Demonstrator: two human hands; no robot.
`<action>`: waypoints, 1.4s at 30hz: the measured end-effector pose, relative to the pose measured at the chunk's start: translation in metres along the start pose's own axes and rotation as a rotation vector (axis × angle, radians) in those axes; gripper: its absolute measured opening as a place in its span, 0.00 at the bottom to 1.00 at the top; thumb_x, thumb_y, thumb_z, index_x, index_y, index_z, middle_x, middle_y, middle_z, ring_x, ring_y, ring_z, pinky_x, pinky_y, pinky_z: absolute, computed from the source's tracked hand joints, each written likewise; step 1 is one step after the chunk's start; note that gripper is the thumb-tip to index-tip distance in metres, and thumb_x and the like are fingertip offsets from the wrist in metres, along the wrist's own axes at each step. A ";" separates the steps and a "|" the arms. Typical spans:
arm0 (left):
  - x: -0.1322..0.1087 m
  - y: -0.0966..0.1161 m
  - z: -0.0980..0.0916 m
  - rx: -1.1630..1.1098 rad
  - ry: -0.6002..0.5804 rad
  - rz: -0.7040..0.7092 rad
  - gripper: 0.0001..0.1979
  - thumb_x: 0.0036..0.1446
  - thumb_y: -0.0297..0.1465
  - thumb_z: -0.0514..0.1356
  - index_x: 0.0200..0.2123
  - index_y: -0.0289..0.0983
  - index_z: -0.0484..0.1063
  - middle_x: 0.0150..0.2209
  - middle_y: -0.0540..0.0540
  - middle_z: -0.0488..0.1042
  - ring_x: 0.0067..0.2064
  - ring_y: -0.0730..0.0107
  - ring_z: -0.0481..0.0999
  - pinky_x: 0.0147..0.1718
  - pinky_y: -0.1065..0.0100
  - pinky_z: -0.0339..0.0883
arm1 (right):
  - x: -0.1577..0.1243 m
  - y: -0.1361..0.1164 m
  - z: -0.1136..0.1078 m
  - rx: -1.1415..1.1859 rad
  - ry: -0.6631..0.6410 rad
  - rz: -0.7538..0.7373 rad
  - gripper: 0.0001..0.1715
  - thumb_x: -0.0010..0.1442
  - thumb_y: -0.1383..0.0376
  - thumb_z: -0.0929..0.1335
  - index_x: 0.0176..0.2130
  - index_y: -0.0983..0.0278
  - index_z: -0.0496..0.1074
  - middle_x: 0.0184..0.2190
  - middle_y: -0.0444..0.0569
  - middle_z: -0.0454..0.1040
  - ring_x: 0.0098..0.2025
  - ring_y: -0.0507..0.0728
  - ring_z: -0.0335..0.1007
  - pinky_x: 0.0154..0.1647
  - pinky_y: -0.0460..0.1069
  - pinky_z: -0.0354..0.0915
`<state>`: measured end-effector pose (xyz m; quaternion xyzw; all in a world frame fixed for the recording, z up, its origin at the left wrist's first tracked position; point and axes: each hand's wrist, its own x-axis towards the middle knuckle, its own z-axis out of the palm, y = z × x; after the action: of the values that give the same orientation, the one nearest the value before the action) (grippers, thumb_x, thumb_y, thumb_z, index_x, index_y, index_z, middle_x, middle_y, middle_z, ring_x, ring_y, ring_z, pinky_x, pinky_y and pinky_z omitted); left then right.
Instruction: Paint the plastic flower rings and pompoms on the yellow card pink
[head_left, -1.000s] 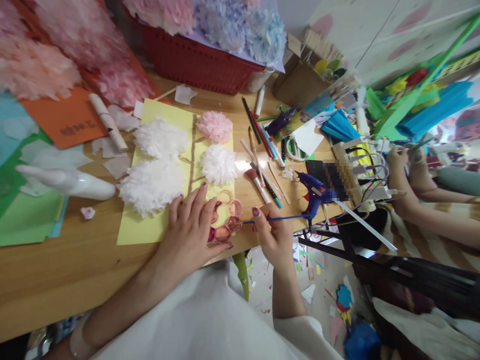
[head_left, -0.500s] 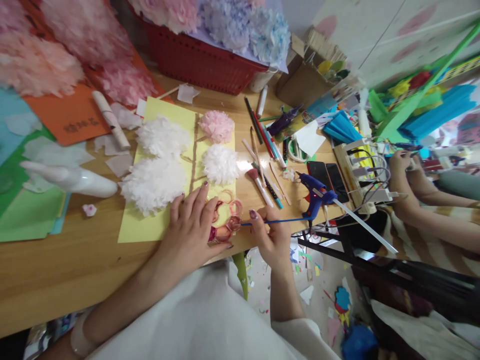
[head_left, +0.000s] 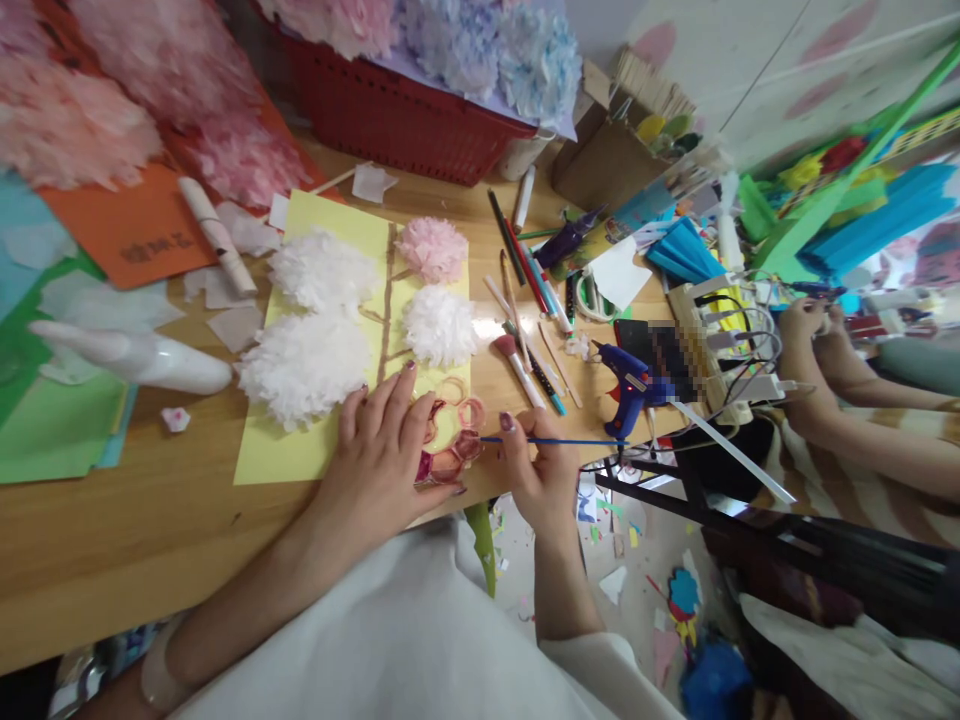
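Observation:
My left hand (head_left: pixel 379 450) lies on a yellow paper sheet (head_left: pixel 300 450), fingers spread and pressing on pink paper rings (head_left: pixel 450 440) near the table's front edge. My right hand (head_left: pixel 536 475) pinches a thin blue stick (head_left: pixel 559 441), its tip touching the rings. White tissue pompoms (head_left: pixel 307 365) and a pink pompom (head_left: pixel 431 250) sit on the yellow sheet either side of a brown stem.
A blue glue gun (head_left: pixel 626 378), pens and brushes (head_left: pixel 525 290), a power strip (head_left: pixel 712 345) and another person's arms (head_left: pixel 847 400) lie to the right. A red basket (head_left: pixel 397 125) stands behind. A white bottle (head_left: pixel 142 360) and coloured papers lie left.
The blue stick has levelled out in my right hand, its tip staying at the rings. My left hand has kept its place.

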<state>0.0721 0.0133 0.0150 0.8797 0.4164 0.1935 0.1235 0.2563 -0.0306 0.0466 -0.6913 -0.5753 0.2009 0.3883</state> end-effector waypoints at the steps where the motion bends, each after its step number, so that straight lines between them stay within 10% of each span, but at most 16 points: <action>1: 0.000 0.000 0.000 0.005 0.000 0.001 0.42 0.51 0.48 0.67 0.60 0.25 0.62 0.65 0.19 0.61 0.64 0.33 0.63 0.60 0.38 0.53 | 0.000 0.000 0.000 -0.004 -0.029 -0.012 0.18 0.68 0.62 0.65 0.26 0.60 0.63 0.21 0.40 0.65 0.23 0.51 0.62 0.25 0.47 0.58; 42: 0.000 -0.001 -0.002 0.048 -0.003 0.025 0.42 0.51 0.50 0.67 0.59 0.26 0.62 0.65 0.18 0.60 0.64 0.34 0.64 0.60 0.40 0.55 | -0.003 0.007 -0.010 -0.084 -0.038 -0.130 0.15 0.67 0.68 0.66 0.28 0.60 0.62 0.23 0.41 0.64 0.25 0.52 0.62 0.29 0.47 0.57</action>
<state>0.0708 0.0143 0.0168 0.8879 0.4096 0.1836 0.1008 0.2667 -0.0365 0.0469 -0.6643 -0.6341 0.1639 0.3602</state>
